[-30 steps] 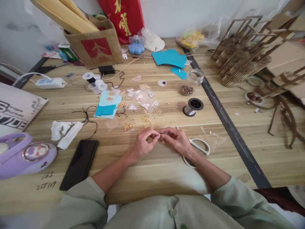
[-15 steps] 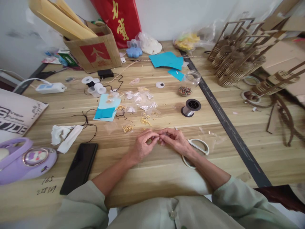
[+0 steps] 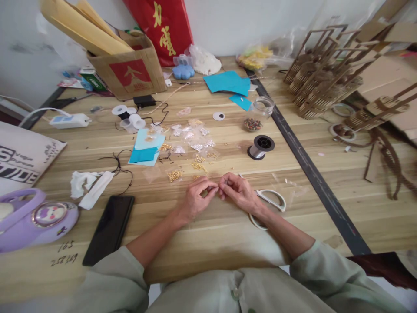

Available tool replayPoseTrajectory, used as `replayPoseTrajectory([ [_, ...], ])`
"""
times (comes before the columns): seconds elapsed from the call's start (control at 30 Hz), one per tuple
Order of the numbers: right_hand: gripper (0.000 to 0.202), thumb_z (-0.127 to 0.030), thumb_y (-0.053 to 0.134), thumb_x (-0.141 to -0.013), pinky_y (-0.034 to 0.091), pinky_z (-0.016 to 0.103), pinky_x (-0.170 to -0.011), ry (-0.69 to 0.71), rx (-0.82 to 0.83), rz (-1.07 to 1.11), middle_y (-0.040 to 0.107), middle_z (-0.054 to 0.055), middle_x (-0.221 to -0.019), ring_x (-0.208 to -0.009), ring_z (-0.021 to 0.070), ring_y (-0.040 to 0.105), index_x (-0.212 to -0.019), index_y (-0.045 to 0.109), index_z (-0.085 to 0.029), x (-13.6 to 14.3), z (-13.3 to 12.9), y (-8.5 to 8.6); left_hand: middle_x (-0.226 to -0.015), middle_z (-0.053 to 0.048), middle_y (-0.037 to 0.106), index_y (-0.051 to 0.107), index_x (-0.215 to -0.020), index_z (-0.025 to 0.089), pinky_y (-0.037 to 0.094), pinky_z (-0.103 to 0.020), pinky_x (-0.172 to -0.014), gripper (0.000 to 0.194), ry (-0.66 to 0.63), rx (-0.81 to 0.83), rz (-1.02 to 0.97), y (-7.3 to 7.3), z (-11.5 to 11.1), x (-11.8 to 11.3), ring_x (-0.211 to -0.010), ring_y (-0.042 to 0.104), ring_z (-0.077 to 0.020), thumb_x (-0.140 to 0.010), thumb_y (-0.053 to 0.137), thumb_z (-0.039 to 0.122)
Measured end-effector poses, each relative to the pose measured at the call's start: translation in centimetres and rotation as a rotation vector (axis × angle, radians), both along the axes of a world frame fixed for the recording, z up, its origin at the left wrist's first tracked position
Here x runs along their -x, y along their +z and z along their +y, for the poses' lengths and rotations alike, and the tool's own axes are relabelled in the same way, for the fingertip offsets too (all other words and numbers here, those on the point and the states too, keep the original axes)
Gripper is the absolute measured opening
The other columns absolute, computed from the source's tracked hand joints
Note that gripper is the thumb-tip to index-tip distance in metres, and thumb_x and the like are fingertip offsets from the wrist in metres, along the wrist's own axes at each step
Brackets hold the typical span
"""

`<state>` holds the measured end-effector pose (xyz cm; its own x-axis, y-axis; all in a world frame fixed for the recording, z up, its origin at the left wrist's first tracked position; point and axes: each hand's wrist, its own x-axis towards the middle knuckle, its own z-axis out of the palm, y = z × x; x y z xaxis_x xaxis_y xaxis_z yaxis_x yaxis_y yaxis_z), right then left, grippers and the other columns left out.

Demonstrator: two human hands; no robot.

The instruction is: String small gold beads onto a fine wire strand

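Over the wooden table, my left hand (image 3: 199, 196) is closed in a pinch, thumb against index finger. Its fingertips meet those of my right hand (image 3: 237, 191), which is also pinched. Whatever they hold is too small to make out. Just beyond my left hand lie gold beads (image 3: 175, 175) and another small gold pile (image 3: 199, 166). White-handled scissors (image 3: 272, 200) lie beside and partly under my right wrist. A spool of fine wire (image 3: 261, 147) stands further back on the right.
A black phone (image 3: 109, 229) and white tissue (image 3: 96, 188) lie to the left. Blue paper (image 3: 145, 153) and small bags of silvery pieces (image 3: 190, 135) are further back. A jar of dark beads (image 3: 253, 124) and wooden lantern-like frames (image 3: 317, 87) stand at the right.
My right hand's fingers have shifted slightly, with the index finger more bent. My left hand has barely moved, and the objects on the table are unchanged.
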<state>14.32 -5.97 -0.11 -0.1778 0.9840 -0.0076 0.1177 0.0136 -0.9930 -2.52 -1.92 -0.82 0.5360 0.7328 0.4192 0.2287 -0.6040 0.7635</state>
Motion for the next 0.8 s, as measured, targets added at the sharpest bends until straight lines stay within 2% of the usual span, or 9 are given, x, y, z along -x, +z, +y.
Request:
replayPoseTrajectory([
  [0.3,0.026,-0.042,0.054,-0.087,0.044,0.022,-0.053,0.027,0.068,0.120,0.058,-0.001,-0.063,-0.055,0.0097,0.054,-0.083,0.050,-0.016,0.05,0.21,-0.38,-0.068,-0.003,0.061,0.063,-0.078,0.015,0.045,-0.025,-0.062,0.010,-0.003,-0.005,0.019,0.05,0.01,0.02,-0.064,0.055,-0.0120,-0.084,0.055,0.018],
  [0.47,0.031,-0.041,0.059,-0.083,0.048,0.024,-0.056,0.018,0.109,0.242,0.060,0.000,-0.066,-0.056,0.0106,0.057,-0.098,0.054,-0.015,0.06,0.30,-0.57,-0.070,-0.004,0.062,0.063,-0.080,0.015,0.046,-0.025,-0.063,0.010,-0.006,0.000,0.009,-0.03,0.05,0.01,-0.065,0.056,-0.0122,-0.084,0.055,0.017],
  [0.8,0.024,-0.035,0.051,-0.090,0.049,0.024,-0.059,0.057,0.017,0.068,0.062,0.002,-0.069,-0.062,0.0110,0.060,-0.094,0.059,-0.013,-0.31,0.17,-0.51,-0.073,-0.005,0.064,0.063,-0.079,0.015,0.047,-0.025,-0.065,0.009,-0.016,0.025,0.054,0.19,0.03,0.02,-0.067,0.058,-0.0131,-0.083,0.055,0.014],
])
